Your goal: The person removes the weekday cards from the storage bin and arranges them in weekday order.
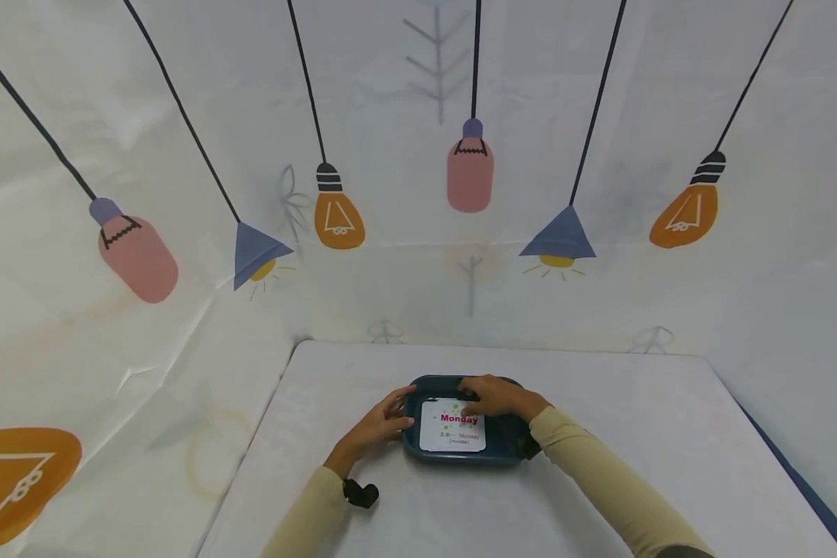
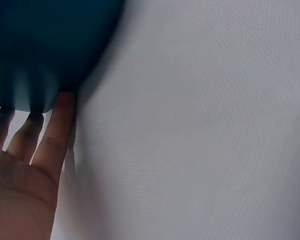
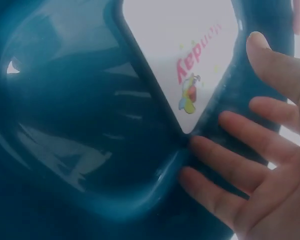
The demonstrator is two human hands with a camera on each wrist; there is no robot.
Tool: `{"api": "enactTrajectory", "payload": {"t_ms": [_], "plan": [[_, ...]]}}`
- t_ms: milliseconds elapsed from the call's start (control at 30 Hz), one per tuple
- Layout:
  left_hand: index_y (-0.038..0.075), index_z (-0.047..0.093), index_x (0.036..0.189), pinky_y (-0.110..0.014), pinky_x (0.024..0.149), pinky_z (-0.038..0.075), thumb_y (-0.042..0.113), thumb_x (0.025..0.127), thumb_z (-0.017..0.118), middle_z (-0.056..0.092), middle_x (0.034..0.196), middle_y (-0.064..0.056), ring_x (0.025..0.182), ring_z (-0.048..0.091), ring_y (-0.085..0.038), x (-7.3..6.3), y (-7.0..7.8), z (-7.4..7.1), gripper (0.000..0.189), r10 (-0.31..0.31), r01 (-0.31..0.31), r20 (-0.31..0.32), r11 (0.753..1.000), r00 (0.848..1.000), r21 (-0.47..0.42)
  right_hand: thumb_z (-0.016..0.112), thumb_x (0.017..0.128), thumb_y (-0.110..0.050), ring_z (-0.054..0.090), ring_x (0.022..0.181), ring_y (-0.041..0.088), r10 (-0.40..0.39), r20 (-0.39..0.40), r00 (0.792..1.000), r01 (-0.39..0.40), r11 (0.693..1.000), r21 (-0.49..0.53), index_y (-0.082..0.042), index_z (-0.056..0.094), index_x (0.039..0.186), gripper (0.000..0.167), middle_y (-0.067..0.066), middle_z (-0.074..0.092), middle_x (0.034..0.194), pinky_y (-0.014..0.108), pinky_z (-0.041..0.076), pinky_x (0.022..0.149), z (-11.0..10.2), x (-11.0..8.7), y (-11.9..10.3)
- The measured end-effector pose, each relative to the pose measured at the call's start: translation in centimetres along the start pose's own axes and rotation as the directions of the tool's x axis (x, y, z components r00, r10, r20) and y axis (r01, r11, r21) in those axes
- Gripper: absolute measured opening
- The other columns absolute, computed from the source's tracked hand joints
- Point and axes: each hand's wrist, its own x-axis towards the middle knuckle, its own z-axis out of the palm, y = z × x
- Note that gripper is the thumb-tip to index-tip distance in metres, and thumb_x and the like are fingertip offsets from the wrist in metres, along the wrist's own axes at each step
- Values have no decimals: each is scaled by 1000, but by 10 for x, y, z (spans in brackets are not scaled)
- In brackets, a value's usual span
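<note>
A dark teal tray (image 1: 460, 459) with rounded corners rests on the white table. Inside it, toward the left, lies a white card (image 1: 453, 436) printed "Monday" in red, with smaller text below. My left hand (image 1: 375, 426) is at the tray's left end; in the left wrist view its straight fingertips touch the tray's outer side (image 2: 50, 40). Over the far part of the tray reaches my right hand (image 1: 497, 397). Its fingers are spread beside the card's edge in the right wrist view, where a small colourful picture (image 3: 189, 95) shows on the card. Neither hand grips anything.
The white tabletop (image 1: 600, 434) spreads around the tray. Behind and to the left stand pale sheets (image 1: 404, 294) printed with hanging lamps and bulbs. A black device (image 1: 359, 494) is worn on the left wrist.
</note>
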Motion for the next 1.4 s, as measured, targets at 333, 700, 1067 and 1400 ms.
{"api": "enactTrajectory", "payload": {"t_ms": [333, 700, 1067, 1400], "plan": [[33, 33, 155, -55, 105, 47, 13, 98, 62, 18, 167, -15, 150, 25, -43, 0, 0, 0, 67, -20, 20, -7, 1000, 1000, -6, 82, 82, -38, 61, 103, 18, 61, 0, 998, -60, 984, -165, -4, 59, 133, 65, 8, 64, 119, 42, 52, 100, 11, 6, -7], [35, 32, 155, -56, 106, 46, 17, 98, 63, 16, 167, -16, 151, 24, -43, -2, -9, 5, 67, -42, 41, -13, 999, 999, -24, 86, 76, -42, 56, 102, 19, 104, 40, 994, -95, 978, -188, -6, 58, 134, 74, 7, 60, 120, 44, 52, 103, 22, 3, -13], [37, 31, 155, -54, 106, 47, 19, 100, 60, 16, 168, -13, 150, 28, -41, 0, -6, 5, 65, -35, 35, -34, 999, 999, -25, 88, 73, -44, 54, 97, 19, 111, 17, 994, -98, 932, -350, -6, 61, 128, 72, 7, 58, 120, 39, 54, 96, 23, 5, -19], [34, 29, 157, -53, 106, 47, 19, 101, 59, 17, 168, -13, 150, 28, -41, 2, -11, 4, 66, -18, 18, -33, 1000, 999, -16, 87, 74, -45, 57, 101, 22, 79, -6, 997, -73, 889, -451, -5, 61, 127, 72, 9, 61, 122, 41, 53, 100, 24, 4, -26]]}}
